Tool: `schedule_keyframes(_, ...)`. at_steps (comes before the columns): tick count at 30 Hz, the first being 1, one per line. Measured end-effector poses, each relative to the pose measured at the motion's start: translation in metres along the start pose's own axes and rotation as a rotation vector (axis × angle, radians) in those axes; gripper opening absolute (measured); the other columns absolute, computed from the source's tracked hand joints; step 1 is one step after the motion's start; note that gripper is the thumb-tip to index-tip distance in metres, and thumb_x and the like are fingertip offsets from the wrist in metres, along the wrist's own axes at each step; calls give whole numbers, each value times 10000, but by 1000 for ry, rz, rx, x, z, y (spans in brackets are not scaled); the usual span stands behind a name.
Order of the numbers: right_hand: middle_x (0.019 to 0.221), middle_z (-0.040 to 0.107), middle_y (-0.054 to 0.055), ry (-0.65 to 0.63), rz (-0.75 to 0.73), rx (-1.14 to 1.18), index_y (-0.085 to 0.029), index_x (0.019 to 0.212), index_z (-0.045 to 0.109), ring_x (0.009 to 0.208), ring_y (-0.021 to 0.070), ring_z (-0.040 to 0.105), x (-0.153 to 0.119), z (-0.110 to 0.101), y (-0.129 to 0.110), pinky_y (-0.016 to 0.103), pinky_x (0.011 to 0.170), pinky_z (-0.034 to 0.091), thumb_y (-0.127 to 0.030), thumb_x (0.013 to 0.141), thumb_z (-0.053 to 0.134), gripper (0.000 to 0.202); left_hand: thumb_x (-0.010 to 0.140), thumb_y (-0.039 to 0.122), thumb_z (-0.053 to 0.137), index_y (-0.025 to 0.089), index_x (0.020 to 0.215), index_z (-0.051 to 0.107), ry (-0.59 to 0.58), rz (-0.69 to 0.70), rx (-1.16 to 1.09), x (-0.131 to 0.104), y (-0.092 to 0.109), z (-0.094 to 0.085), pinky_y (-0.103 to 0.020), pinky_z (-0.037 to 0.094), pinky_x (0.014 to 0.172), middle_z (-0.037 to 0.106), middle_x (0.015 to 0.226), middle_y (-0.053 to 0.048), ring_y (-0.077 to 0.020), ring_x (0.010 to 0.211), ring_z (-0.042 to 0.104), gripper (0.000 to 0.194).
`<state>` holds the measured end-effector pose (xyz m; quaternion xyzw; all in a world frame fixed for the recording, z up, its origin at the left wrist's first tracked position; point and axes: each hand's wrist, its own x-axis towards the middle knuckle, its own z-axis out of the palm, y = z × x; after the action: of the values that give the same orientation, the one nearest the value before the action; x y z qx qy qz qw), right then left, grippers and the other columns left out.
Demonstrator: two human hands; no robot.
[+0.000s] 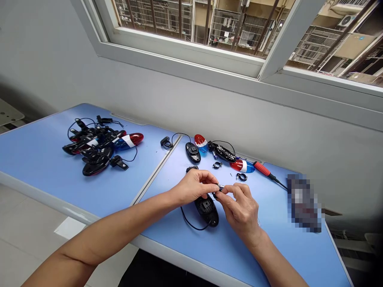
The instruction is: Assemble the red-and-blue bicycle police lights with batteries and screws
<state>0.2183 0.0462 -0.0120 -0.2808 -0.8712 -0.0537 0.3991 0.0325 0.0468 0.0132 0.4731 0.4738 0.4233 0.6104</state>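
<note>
Over the right-hand table, my left hand and my right hand meet fingertip to fingertip. Both pinch a small black clamp, mostly covered by the fingers, and a bit of shiny metal shows at its top. Just below them lies a black oval lamp base with a ridged mount facing up and a cable looping off its lower end. Beyond my fingers, two loose black ring clamps rest on the tabletop.
Behind lie another black base, an opened black housing and red-white-blue lenses. A red-handled screwdriver-like tool lies to the right, near a blurred-out object. Several assembled lamps are heaped on the left table.
</note>
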Motion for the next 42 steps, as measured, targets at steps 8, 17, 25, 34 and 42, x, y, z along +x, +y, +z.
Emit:
schedule_keyframes(8, 820, 664, 32, -16, 16, -19, -203, 914, 657, 790, 163, 474, 2, -3, -2, 252, 632, 388, -72, 847, 657, 147, 626, 261, 740, 136, 747, 666, 7, -40, -20, -1, 1, 1, -193, 477, 492, 627, 663, 14, -107, 626, 574, 189)
schedule_keyframes(17, 715, 652, 15, -58, 16, -97, -167, 894, 657, 616, 109, 526, -3, -2, -7, 242, 552, 336, -197, 946, 572, 105, 620, 269, 753, 138, 745, 666, 28, -53, -2, -2, 0, 3, -192, 472, 495, 640, 676, 5, -113, 639, 576, 201)
schedule_keyframes(25, 771, 695, 20, -11, 49, -8, -178, 993, 659, 641, 98, 609, -6, 3, -9, 212, 565, 400, -151, 932, 577, 105, 622, 267, 771, 136, 749, 679, 41, -59, -37, -3, 0, 2, -182, 442, 494, 646, 672, 4, -101, 613, 566, 204)
schedule_keyframes(34, 827, 690, 47, -132, 28, 129, -173, 1040, 649, 727, 145, 604, -3, -3, 1, 245, 606, 447, -137, 914, 583, 147, 653, 229, 734, 135, 760, 688, 57, -41, -15, -2, 2, 1, -199, 452, 535, 660, 694, -4, -106, 629, 563, 150)
schedule_keyframes(42, 778, 692, 27, -62, 83, 93, -198, 938, 676, 694, 121, 597, -2, -1, -4, 230, 593, 438, -106, 929, 544, 162, 678, 221, 715, 153, 750, 722, 121, 120, 212, -6, 0, 4, -250, 471, 674, 708, 744, -15, -142, 714, 597, 100)
